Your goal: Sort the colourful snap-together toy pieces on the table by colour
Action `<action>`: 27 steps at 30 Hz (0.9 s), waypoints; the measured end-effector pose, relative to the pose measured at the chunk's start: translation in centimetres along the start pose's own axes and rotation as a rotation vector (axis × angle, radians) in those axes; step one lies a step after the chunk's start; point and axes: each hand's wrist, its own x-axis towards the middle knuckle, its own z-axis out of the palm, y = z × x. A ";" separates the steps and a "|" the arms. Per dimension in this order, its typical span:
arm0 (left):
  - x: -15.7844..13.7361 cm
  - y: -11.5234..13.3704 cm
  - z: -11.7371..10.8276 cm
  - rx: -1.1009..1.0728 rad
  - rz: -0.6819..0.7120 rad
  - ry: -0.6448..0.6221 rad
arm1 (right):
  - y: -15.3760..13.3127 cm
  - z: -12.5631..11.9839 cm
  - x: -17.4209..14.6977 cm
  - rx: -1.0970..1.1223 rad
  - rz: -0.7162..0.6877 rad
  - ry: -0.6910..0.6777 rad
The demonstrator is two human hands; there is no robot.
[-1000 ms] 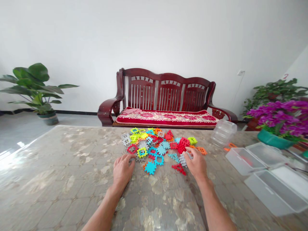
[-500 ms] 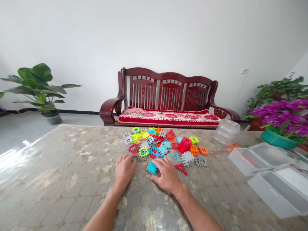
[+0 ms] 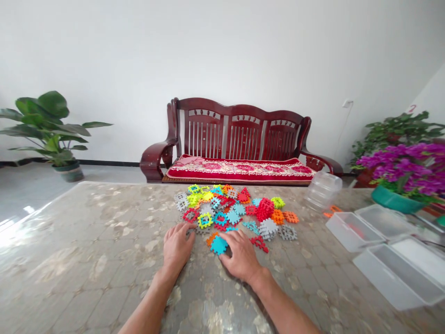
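Observation:
A blue square building tile (image 3: 218, 245) with toothed edges is between the thumb and fingers of my right hand (image 3: 240, 254), low over the table. An orange toothed tile (image 3: 212, 239) lies just behind it, partly covered by it. My left hand (image 3: 177, 245) rests on the table at the near left of the pile, fingers stretched forward and nothing in them. Close to its fingertips lie a grey tile (image 3: 203, 230) and a lime frame tile (image 3: 205, 220). A red openwork piece (image 3: 259, 243) sits right of my right hand, near a stack of grey tiles (image 3: 268, 229).
Behind my hands spreads a loose pile with a red studded block (image 3: 265, 209) and several coloured tiles. Open clear plastic boxes (image 3: 392, 273) and a clear container (image 3: 322, 190) stand at the right, near a teal flower pot (image 3: 396, 199). A wooden bench (image 3: 243, 134) is beyond the table.
The blue tile has come slightly toward me, uncovering more of the orange one. The whole view has shifted a little; my left hand stays in place on the table.

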 end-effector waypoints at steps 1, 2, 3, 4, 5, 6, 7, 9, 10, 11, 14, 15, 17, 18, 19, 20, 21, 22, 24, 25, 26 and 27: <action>0.0 0.0 0.0 0.003 0.000 -0.001 | -0.1 -0.1 0.0 -0.002 -0.001 0.000; 0.0 0.0 0.0 0.006 -0.002 -0.001 | -0.1 -0.1 0.0 -0.004 -0.002 0.000; 0.0 -0.1 0.0 0.007 -0.002 -0.002 | -0.1 -0.1 0.0 -0.006 -0.002 0.001; 0.0 -0.1 0.0 0.008 -0.002 -0.004 | -0.2 -0.1 0.0 -0.007 -0.002 0.002; 0.0 -0.1 0.0 0.010 -0.002 -0.006 | -0.2 -0.1 0.0 -0.006 0.001 0.003; 0.0 -0.1 0.1 0.012 -0.002 -0.007 | -0.2 -0.1 0.0 -0.004 0.006 0.004; 0.0 -0.1 0.1 0.014 -0.002 -0.006 | -0.1 -0.1 0.0 0.000 0.010 0.005; 0.0 -0.1 0.1 0.015 -0.002 -0.002 | -0.1 0.1 0.0 0.009 0.018 0.010; 0.0 -0.1 0.1 0.015 -0.003 0.000 | 0.0 0.1 0.0 0.013 0.021 0.013; 0.0 -0.1 0.1 0.015 -0.003 0.002 | 0.0 0.1 0.0 0.017 0.022 0.016; 0.0 -0.1 0.2 0.015 -0.006 -0.001 | 0.2 0.2 -0.1 0.029 0.020 0.026; 0.0 -0.2 0.2 0.015 -0.006 -0.002 | 0.3 0.2 -0.1 0.034 0.020 0.030; 0.0 -0.2 0.3 0.013 -0.001 0.000 | 0.3 0.1 -0.2 0.044 0.022 0.040; 0.1 -0.2 0.3 0.013 0.001 0.003 | 0.4 0.1 -0.2 0.049 0.024 0.047; 0.1 -0.3 0.3 0.013 0.003 0.005 | 0.4 0.1 -0.2 0.053 0.025 0.054; 0.1 -0.3 0.3 0.013 0.004 0.005 | 0.4 0.1 -0.2 0.056 0.025 0.062; 0.1 -0.3 0.3 0.013 0.005 0.004 | 0.4 0.2 -0.2 0.057 0.026 0.073; 0.1 -0.3 0.3 0.012 0.004 0.001 | 0.4 0.2 -0.2 0.057 0.029 0.086; 0.1 -0.2 0.2 0.011 0.003 -0.008 | 0.5 0.3 -0.2 0.051 0.041 0.120; 0.1 -0.2 0.2 0.011 0.000 -0.012 | 0.7 0.3 -0.2 0.044 0.053 0.146; 0.1 -0.2 0.2 0.012 -0.002 -0.015 | 0.8 0.3 -0.1 0.036 0.070 0.176; 0.1 -0.2 0.2 0.014 -0.004 -0.016 | 1.1 0.3 0.0 0.026 0.090 0.210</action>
